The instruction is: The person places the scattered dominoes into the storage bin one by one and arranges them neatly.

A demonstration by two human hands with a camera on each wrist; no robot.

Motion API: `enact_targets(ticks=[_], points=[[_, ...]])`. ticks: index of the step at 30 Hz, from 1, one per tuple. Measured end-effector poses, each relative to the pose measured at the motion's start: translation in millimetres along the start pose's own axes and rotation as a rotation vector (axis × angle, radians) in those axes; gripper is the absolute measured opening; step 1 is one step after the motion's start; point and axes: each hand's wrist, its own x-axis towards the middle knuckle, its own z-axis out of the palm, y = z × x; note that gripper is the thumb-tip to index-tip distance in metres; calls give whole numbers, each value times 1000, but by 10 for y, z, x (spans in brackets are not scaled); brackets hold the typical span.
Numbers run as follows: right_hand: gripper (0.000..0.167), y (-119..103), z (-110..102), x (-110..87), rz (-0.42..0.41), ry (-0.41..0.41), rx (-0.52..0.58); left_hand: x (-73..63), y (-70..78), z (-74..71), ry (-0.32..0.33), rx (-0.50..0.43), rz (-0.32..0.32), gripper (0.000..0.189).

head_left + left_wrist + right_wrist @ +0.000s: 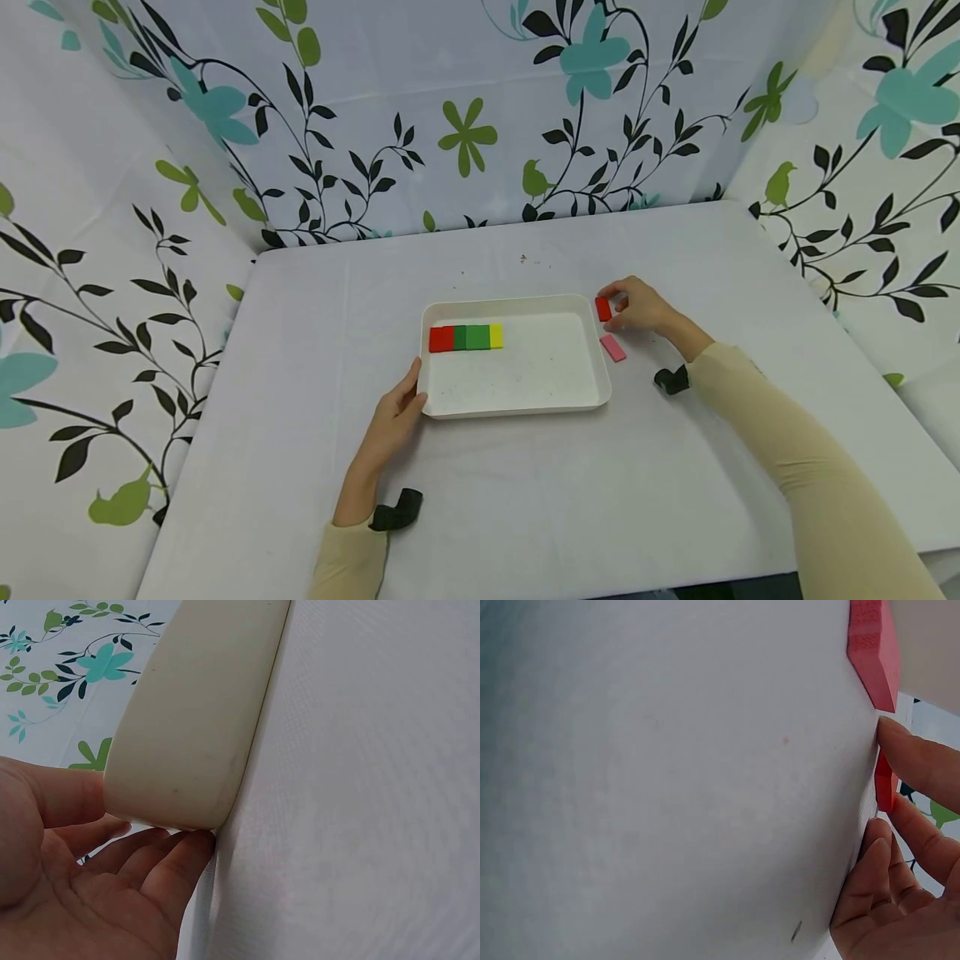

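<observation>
A shallow white tray (525, 392) lies on the table, and inside it a row of coloured blocks (477, 337), red, green and yellow, runs along its upper left. My left hand (395, 415) holds the tray's left side near the front corner. The left wrist view shows thumb and fingers against the tray's end wall (180, 750). Just past the tray's right edge, my right hand (637, 307) pinches a red block (603, 309) between thumb and finger, at the table surface. Beside it a pink block (612, 347) lies at a slant, close to the tray.
A white cloth covers the table (315, 350). Small dark specks (523, 259) are scattered behind the tray. A patterned curtain (420, 100) of leaves and flowers surrounds the back and sides. Black straps (671, 380) are at both wrists.
</observation>
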Motion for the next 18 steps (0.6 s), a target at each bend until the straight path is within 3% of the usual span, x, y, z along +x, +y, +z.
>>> enact_targets(ticks=[7, 18], points=[[51, -45, 6, -26, 9, 14, -1, -2, 3, -3, -1, 1, -1, 59], [55, -13, -27, -16, 41, 46, 20, 7, -1, 3, 7, -6, -3, 59]])
